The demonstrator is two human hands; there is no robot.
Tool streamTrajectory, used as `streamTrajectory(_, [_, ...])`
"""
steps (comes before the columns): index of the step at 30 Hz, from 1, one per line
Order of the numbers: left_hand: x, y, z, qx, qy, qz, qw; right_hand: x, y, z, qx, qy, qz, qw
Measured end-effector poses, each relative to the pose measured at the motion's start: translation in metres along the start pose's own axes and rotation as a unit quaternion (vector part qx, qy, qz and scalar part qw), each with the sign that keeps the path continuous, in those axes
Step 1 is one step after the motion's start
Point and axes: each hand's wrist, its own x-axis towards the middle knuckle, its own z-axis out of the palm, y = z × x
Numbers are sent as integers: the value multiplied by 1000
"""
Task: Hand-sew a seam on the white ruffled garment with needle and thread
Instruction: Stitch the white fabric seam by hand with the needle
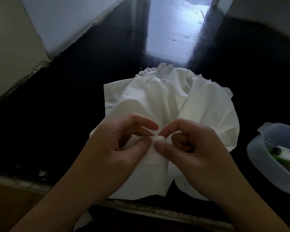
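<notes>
**Pinching the fold, needle not visible**

Left hand (124, 141) grips a bunched fold of the garment (171, 101), thumb over fingers. Right hand (189, 144) pinches the same fold just beside it, other fingers curled in. Garment lies on the dark counter (65, 114): light, soft, limp, likely to slip, so hold at the edge near the seam. Needle and thread too small to tell. Tub (258, 158) sits at right, well apart, nothing in the way

Black countertop (60, 114) bears white garment (157, 97), plastic tub (258, 158).
</notes>
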Motion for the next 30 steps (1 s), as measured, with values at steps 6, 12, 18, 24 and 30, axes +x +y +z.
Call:
streamTrajectory(6, [1,1,-4,-17,-3,-50,999,1,5,-2,39,-7,5,999])
streamTrajectory(12, [4,-1,0,-104,-58,-155,981,1,5,-4,50,8,11,999])
streamTrajectory(18, [4,0,1,-116,-22,-143,983,-1,3,-12,146,75,69,984])
streamTrajectory(24, [4,1,2,-136,-7,-141,981,-3,-7,-14,106,46,34,993])
streamTrajectory(30, [4,0,2,-123,-4,-129,984,-6,-8,-6,144,-5,26,989])
